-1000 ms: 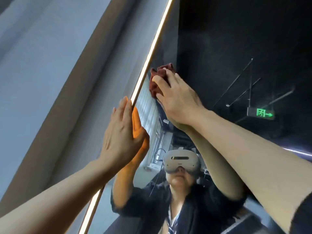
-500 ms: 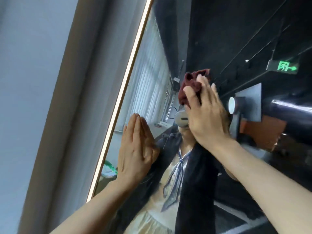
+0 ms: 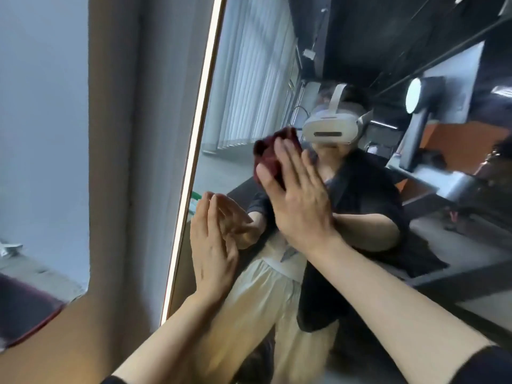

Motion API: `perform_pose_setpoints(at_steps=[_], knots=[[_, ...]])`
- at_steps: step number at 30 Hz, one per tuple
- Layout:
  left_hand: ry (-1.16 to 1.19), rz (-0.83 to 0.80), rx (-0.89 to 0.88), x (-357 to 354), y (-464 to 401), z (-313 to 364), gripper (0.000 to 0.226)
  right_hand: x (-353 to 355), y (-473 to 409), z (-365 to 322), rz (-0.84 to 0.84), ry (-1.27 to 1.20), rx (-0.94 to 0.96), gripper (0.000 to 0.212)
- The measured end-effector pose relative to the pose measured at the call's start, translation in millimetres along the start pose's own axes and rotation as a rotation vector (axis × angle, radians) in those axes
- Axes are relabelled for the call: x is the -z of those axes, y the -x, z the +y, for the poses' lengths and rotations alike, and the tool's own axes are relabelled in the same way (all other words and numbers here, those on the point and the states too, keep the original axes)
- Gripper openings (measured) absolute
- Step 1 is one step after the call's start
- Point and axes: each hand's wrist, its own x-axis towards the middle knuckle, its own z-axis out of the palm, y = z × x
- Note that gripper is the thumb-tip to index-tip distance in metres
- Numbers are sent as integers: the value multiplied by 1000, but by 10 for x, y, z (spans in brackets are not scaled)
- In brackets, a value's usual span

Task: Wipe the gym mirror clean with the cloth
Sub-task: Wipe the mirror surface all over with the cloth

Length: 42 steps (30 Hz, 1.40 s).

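The large wall-mounted gym mirror [image 3: 346, 37] is filling the centre and right of the frame, running from top to bottom. A thin glowing warm-white light strip [image 3: 194, 151] is edging its left side, slanting from the upper centre down to the lower left of centre.

The right hand [image 3: 297, 198] is sitting in the middle of the frame, its forearm entering from the lower right. Its fingers are lying straight and spread, and the palm is pressing the crumpled dark-red cloth [image 3: 267, 156] flat against the glass. The cloth is showing above and left of the fingers, just right of the light strip, and is bunched rather than folded.

The left hand [image 3: 212, 245] is sitting lower and left of the right hand, just beside the light strip. Its fingers are straight and held together, with the fingertips and palm resting on the glass; it is gripping nothing. Its forearm is entering from the bottom edge, left of centre.

The glass is reflecting the person in a white headset [image 3: 331, 128], a dark top and a pale cream skirt, with both reflected hands meeting the real ones. Pale vertical blinds [image 3: 249, 79] are showing in the reflection at upper centre, and a round lit lamp [image 3: 413, 95] at upper right.

A grey wall [image 3: 41, 106] and a beige pillar [image 3: 116, 134] are occupying the left of the frame.
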Motion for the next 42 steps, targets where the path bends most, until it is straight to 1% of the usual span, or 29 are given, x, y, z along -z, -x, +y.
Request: perform_pose_setpoints(at_steps=[3, 4, 5, 6, 9, 10, 11, 12, 15, 17, 18, 19, 20, 22, 23, 24, 25, 27, 29, 30, 31, 32, 33, 35, 36, 37, 38, 41, 42], knots=[[53, -14, 124, 188, 185, -140, 60, -286, 635, -579, -274, -62, 267, 62], [58, -28, 142, 265, 228, -191, 58, -288, 716, -646, -335, -76, 326, 57], [57, -44, 157, 328, 253, -229, 55, -279, 681, -648, -330, -93, 334, 52], [53, -56, 175, 373, 262, -256, 53, -265, 546, -624, -250, -108, 271, 48], [67, -83, 246, 414, 248, -236, 52, -197, -127, -536, 85, -148, -164, 43], [84, -81, 248, 411, 251, -233, 50, -212, -263, -561, 124, -157, -231, 43], [104, -80, 241, 413, 266, -233, 51, -263, -256, -631, 115, -152, -198, 43], [132, -77, 223, 417, 297, -255, 52, -341, -82, -739, 54, -165, -104, 40], [174, -72, 191, 447, 439, -361, 49, -473, 937, -1054, -284, -246, 223, 24], [171, -74, 188, 419, 535, -377, 52, -327, 1347, -966, -430, -243, 287, 24], [165, -86, 180, 379, 578, -355, 53, -251, 1370, -834, -385, -225, 266, 30], [153, -104, 161, 322, 631, -327, 54, -166, 1296, -675, -276, -189, 200, 36], [140, -124, 132, 250, 683, -302, 55, -56, 1152, -491, -131, -135, 77, 38], [130, -167, 105, 96, 770, -230, 58, 149, 867, -155, 140, -52, -221, 32], [121, -178, 100, 22, 814, -205, 60, 179, 834, -69, 216, -48, -316, 29], [109, -183, 94, -43, 863, -199, 62, 167, 907, -58, 232, -40, -337, 30], [96, -186, 92, -90, 929, -196, 65, 132, 1095, -124, 179, -45, -291, 35], [85, -202, 91, -126, 1061, -223, 68, 18, 1717, -371, -96, -97, -52, 47], [66, -227, 101, -106, 1192, -268, 68, -7, 2288, -554, -394, -158, 189, 52], [56, -243, 110, -95, 1244, -300, 69, 28, 2395, -551, -465, -182, 252, 52], [46, -261, 117, -89, 1285, -330, 70, 58, 2363, -513, -437, -183, 266, 50], [38, -275, 120, -89, 1312, -361, 71, 71, 2223, -437, -328, -149, 227, 47], [29, -286, 126, -95, 1341, -385, 73, 92, 2011, -336, -179, -102, 110, 40], [9, -294, 160, -136, 1395, -407, 81, 152, 1490, -139, 166, -50, -260, 27], [-2, -293, 175, -164, 1431, -407, 83, 136, 1321, -123, 278, -65, -394, 24], [-8, -282, 175, -187, 1459, -405, 83, 74, 1245, -180, 312, -75, -425, 22], [-9, -270, 158, -203, 1489, -407, 81, -21, 1303, -317, 270, -80, -360, 23], [7, -247, 47, -187, 1533, -521, 62, -310, 2036, -855, -181, -158, 86, 36], [5, -255, 18, -146, 1524, -567, 58, -320, 2215, -932, -291, -148, 178, 38]])
